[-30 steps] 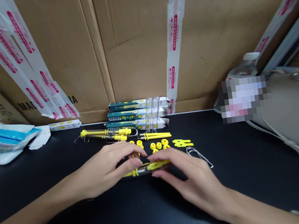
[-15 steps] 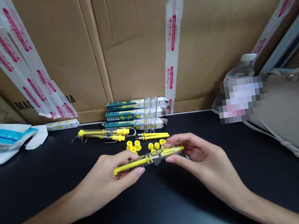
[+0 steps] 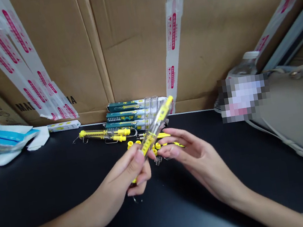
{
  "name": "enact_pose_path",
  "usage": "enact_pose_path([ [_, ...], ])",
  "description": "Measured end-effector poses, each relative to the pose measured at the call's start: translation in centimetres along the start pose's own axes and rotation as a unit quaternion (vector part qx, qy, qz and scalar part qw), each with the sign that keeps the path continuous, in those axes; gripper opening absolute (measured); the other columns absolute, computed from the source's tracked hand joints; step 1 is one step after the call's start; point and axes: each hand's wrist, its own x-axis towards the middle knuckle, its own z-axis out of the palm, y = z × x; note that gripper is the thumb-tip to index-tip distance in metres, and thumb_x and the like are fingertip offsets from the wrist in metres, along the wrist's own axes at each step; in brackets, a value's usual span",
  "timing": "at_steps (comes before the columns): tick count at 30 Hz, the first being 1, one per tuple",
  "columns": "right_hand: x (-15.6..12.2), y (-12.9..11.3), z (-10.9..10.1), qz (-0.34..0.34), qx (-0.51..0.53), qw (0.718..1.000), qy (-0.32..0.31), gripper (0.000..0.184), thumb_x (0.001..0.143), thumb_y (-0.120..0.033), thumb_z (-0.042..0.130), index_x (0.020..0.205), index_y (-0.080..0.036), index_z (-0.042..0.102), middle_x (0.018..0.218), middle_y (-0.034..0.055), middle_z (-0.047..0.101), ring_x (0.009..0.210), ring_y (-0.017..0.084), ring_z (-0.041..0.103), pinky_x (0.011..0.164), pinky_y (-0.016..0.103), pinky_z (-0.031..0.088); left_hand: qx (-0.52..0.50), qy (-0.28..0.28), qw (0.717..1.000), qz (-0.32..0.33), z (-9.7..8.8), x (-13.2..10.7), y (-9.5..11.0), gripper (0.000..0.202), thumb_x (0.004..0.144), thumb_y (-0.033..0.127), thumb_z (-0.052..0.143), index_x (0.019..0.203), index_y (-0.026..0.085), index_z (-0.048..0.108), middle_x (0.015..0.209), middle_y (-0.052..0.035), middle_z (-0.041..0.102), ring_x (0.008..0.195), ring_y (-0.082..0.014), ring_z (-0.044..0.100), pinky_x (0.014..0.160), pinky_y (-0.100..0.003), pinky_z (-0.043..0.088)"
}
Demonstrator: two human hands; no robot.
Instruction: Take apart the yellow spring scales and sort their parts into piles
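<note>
My left hand (image 3: 121, 175) grips a clear tube spring scale (image 3: 154, 134) with yellow fittings, which tilts steeply up and to the right. My right hand (image 3: 195, 158) is beside the tube, its fingers apart and its fingertips close to the scale's middle. A small metal hook (image 3: 158, 160) hangs below the tube near my fingers. Behind my hands lie small yellow caps (image 3: 130, 144), partly hidden. A yellow plastic rod (image 3: 163, 135) is also partly hidden by the tube and my right hand.
Two assembled scales (image 3: 105, 134) lie on the black table (image 3: 51, 189), in front of stacked green boxes (image 3: 131, 115) and clear tubes (image 3: 148, 110). Taped cardboard cartons (image 3: 131, 55) form the back. Blue-and-white packaging (image 3: 1, 139) is at left; a water bottle (image 3: 244, 65) and beige bag (image 3: 290, 108) at right.
The scale has swung from nearly level to steeply tilted, its far end rising up and to the right. My right hand has come away from its grip on the tube.
</note>
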Motion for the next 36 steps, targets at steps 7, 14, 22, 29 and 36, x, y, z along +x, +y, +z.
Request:
enact_pose_path([
  [7,-1.5,2.6,3.3,0.021,-0.052,0.992,-0.116,0.045,0.075,-0.038,0.080,0.112,-0.023,0.058,0.097,0.0036,0.070,0.091,0.019,0.070,0.087,0.036,0.058,-0.036,0.092,0.991,0.093,0.8,1.4,-0.2,0.034,0.096,0.055,0.047,0.105,0.023,0.052,0.074,0.0029,0.046,0.065,-0.0110,0.042,0.061,-0.022,0.040],
  [14,-1.1,2.9,3.5,-0.004,-0.102,0.991,-0.090,0.037,0.084,-0.034,0.071,0.118,-0.022,0.062,0.083,-0.0015,0.068,0.073,0.015,0.067,0.072,0.029,0.057,-0.060,0.082,0.991,0.088,1.4,1.2,-1.1,0.033,0.096,0.056,0.047,0.112,0.027,0.046,0.087,0.0006,0.052,0.071,-0.0127,0.048,0.058,-0.022,0.044],
  [22,-1.2,1.1,2.8,-0.090,-0.252,0.960,-0.080,0.018,0.092,-0.029,0.062,0.104,-0.019,0.071,0.088,0.0015,0.070,0.079,0.016,0.064,0.075,0.027,0.052,0.005,0.082,0.984,0.158,1.0,1.2,-0.9,0.020,0.099,0.047,0.047,0.106,0.028,0.052,0.112,-0.0011,0.057,0.111,-0.0169,0.052,0.097,-0.029,0.044],
  [29,-1.0,0.7,0.8,-0.287,-0.526,0.799,0.041,0.017,0.091,-0.029,0.063,0.106,-0.024,0.070,0.098,0.0092,0.047,0.097,0.027,0.049,0.081,0.044,0.049,0.083,0.141,0.975,0.148,-1.2,1.1,-0.7,0.017,0.085,0.034,0.073,0.092,0.023,0.063,0.095,0.0018,0.058,0.090,-0.0123,0.060,0.084,-0.022,0.051],
  [36,-0.1,0.9,0.5,-0.237,-0.457,0.854,-0.077,0.013,0.098,-0.023,0.051,0.110,-0.021,0.057,0.107,0.0084,0.063,0.100,0.022,0.061,0.086,0.037,0.051,0.115,0.154,0.977,0.093,-1.9,1.3,-1.2,0.023,0.077,0.033,0.079,0.091,0.021,0.064,0.094,0.0003,0.067,0.090,-0.0163,0.067,0.084,-0.029,0.055],
])
